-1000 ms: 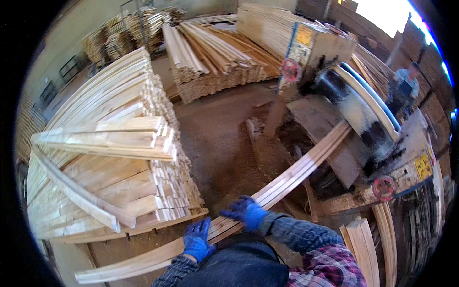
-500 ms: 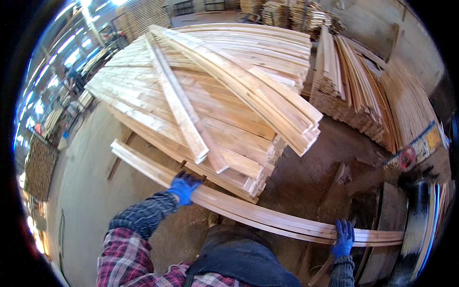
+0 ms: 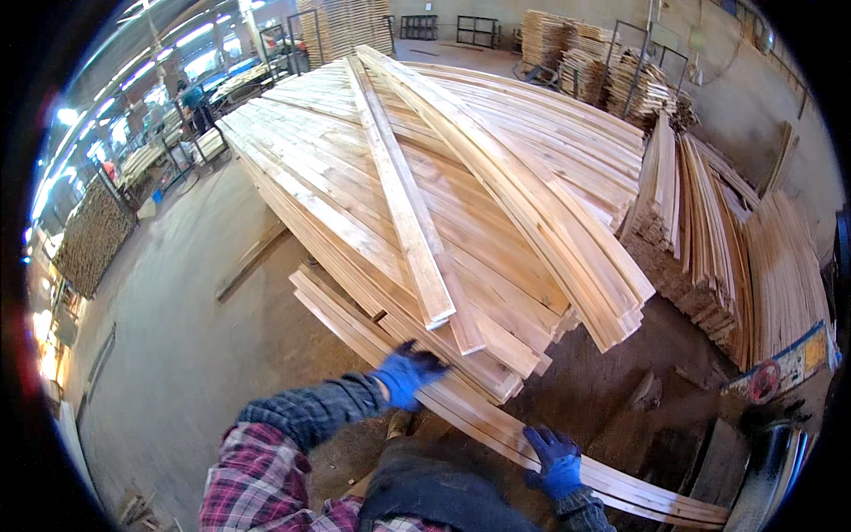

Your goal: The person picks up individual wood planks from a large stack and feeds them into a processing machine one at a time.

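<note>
Several long, narrow wooden boards [image 3: 479,420], lying together as a bundle, stretch in front of me from the left of the stack to the lower right. My left hand [image 3: 408,374], in a blue glove, is closed over the bundle near its middle. Farther right, my blue-gloved right hand [image 3: 556,465] lies across the same boards, its fingers somewhat apart over them and its thumb on the near side. The undersides of both grips are hidden. Just beyond the bundle stands a large stack of boards [image 3: 297,160].
Loose boards [image 3: 403,204] and a curved-looking bundle [image 3: 541,204] lie slantwise on the stack, their ends overhanging. More lumber piles [image 3: 700,213] stand at right. A dark rounded machine part [image 3: 764,470] is at lower right. A beam [image 3: 253,262] rests on the floor at left.
My view has turned left, so the stack appears farther right. My right hand has shifted left along the boards, closer to my left hand. The bundle's left end is nearer the stack.
</note>
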A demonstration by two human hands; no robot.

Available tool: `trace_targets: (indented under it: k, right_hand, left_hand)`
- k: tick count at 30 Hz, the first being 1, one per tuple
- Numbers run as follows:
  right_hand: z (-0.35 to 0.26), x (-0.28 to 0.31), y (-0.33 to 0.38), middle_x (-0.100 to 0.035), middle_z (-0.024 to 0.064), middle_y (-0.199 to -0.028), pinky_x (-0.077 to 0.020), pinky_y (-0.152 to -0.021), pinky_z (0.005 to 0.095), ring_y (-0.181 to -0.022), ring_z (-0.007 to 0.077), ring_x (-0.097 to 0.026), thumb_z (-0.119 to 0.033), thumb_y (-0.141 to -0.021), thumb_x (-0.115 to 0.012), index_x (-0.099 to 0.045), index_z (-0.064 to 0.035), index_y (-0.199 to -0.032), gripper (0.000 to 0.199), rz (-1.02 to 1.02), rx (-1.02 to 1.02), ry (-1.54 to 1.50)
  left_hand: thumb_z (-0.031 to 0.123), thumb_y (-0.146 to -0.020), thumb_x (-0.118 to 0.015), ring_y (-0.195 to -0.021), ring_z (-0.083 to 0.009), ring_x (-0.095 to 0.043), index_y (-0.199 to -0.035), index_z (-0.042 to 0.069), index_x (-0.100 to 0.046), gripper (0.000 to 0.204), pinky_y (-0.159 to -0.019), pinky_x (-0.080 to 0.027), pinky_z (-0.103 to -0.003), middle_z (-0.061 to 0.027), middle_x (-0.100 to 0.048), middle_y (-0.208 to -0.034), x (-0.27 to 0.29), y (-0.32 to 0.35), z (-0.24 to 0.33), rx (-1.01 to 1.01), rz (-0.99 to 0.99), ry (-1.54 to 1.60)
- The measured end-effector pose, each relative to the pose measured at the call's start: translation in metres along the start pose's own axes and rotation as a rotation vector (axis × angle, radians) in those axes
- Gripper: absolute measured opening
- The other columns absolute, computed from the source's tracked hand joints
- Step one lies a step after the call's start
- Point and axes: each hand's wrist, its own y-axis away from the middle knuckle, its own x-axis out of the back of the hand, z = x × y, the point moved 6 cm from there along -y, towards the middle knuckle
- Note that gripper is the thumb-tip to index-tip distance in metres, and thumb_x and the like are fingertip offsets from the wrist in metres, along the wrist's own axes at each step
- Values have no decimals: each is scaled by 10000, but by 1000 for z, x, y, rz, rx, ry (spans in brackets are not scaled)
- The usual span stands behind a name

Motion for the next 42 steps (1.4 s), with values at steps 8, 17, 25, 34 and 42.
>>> trace_targets:
  k: [8, 17, 25, 34, 42]
  right_hand:
    - [-29, 53, -33, -650, 182, -1253, -463, -999, 478, -1147, 375, -608, -291, -769, -748, -614, -78, -1309, 596, 270, -92, -162]
    - [-124, 94, -169, -644, 200, -1076, -472, -892, 510, -983, 399, -612, -395, -741, -790, -538, -36, -1367, 765, 606, -12, 119]
    - [-154, 48, -281, -392, 276, -1503, -429, -1041, 524, -1294, 450, -487, -483, -735, -775, -396, -134, -1502, 924, 200, -185, 68]
    - [-131, 61, -294, -380, 237, -1524, -427, -1042, 506, -1296, 419, -491, -398, -673, -826, -327, -141, -1536, 1030, 54, -260, 63]
    - [-122, 81, -287, -418, 212, -1501, -407, -1086, 427, -1334, 318, -474, -421, -761, -823, -294, -61, -1544, 1011, -31, -469, -963]
  left_hand:
    - [529, -547, -843, -1355, -325, -458, -1424, 145, -496, 1018, -1181, -248, -572, -124, -574, -1367, -24, 51, -116, 185, -30, -206]
    - [500, -761, -703, -1256, -339, -536, -1411, 155, -522, 758, -1104, -359, -520, -151, -594, -1324, 31, 22, -39, -102, 227, 456]
    - [115, -822, -754, -981, -330, -681, -1218, 60, -630, 419, -871, -536, -413, -135, -703, -1067, 138, 66, -208, 296, 1141, 572]
    - [120, -954, -646, -1347, -253, -455, -1509, 56, -284, 666, -1132, -374, -387, -141, -499, -1419, 129, -36, -276, 302, 1230, 2231]
    - [312, -888, -736, -1017, -267, -666, -1253, 72, -581, 464, -894, -571, -438, -113, -675, -1126, 94, -110, -303, 331, 739, 2521]
